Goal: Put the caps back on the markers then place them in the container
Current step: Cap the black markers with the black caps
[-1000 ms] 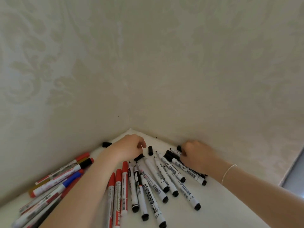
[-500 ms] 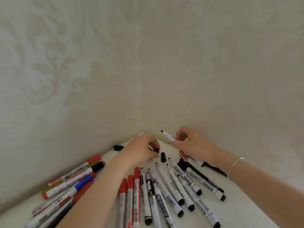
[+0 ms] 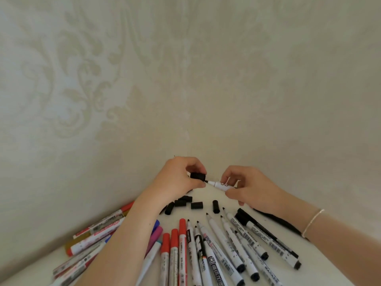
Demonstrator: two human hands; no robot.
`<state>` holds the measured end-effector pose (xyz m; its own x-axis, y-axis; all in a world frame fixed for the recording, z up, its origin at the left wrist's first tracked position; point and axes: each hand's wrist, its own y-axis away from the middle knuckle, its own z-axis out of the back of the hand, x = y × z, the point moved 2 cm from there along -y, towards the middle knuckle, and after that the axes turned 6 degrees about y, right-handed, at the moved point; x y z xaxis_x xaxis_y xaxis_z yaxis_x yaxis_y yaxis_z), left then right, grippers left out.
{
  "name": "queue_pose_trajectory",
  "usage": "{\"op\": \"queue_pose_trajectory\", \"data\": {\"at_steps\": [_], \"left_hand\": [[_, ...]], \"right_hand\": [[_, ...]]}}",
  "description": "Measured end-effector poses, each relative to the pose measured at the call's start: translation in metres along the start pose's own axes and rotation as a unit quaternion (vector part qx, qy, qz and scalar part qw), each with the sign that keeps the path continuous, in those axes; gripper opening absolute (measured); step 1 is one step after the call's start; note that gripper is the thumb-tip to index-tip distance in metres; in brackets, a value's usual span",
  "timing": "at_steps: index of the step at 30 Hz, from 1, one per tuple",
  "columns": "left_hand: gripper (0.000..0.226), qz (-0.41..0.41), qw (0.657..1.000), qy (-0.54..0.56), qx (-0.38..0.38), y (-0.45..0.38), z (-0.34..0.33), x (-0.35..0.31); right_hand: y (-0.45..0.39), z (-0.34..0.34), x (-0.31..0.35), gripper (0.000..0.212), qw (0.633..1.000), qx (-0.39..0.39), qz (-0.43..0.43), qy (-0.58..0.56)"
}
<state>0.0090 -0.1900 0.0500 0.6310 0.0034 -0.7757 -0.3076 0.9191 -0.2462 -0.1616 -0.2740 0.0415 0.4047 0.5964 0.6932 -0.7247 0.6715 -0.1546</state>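
My left hand pinches a black cap above the table's far corner. My right hand grips a white marker whose black tip points left and sits at the cap's mouth. Below the hands, several loose black caps lie on the white table. Several uncapped white markers with black tips fan out toward me. Three red-capped markers lie left of them. No container is in view.
More capped markers in red, blue, pink and yellow lie at the left, partly under my left forearm. A black-capped marker lies at the right. Patterned walls meet in a corner just behind the hands.
Both hands rose off the table. The left picked up a black cap and the right a white marker, then brought them together, tip to cap. The camera tilted.
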Motion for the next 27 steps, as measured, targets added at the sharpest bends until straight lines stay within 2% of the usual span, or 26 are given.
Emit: {"op": "queue_pose_trajectory", "data": {"at_steps": [4, 8, 13, 18, 27], "left_hand": [[0.023, -0.010, 0.998, -0.051, 0.024, 0.002, 0.000, -0.001], [0.021, -0.011, 0.998, -0.055, 0.033, 0.000, 0.000, 0.001], [0.016, -0.003, 0.998, 0.023, 0.051, 0.003, 0.004, -0.001], [0.013, 0.008, 0.984, 0.132, 0.117, 0.004, 0.005, -0.002], [0.019, 0.027, 0.975, 0.185, 0.121, 0.002, 0.004, 0.006]], "right_hand": [[0.002, 0.000, 0.000, 0.020, 0.996, -0.013, 0.022, 0.081], [0.003, 0.001, 0.001, 0.020, 0.995, -0.030, 0.032, 0.089], [0.003, 0.003, 0.001, 0.019, 0.995, -0.032, 0.045, 0.079], [0.004, 0.004, 0.008, 0.025, 0.996, -0.040, 0.064, 0.044], [-0.001, 0.002, 0.015, 0.013, 0.996, -0.041, 0.057, 0.059]]}}
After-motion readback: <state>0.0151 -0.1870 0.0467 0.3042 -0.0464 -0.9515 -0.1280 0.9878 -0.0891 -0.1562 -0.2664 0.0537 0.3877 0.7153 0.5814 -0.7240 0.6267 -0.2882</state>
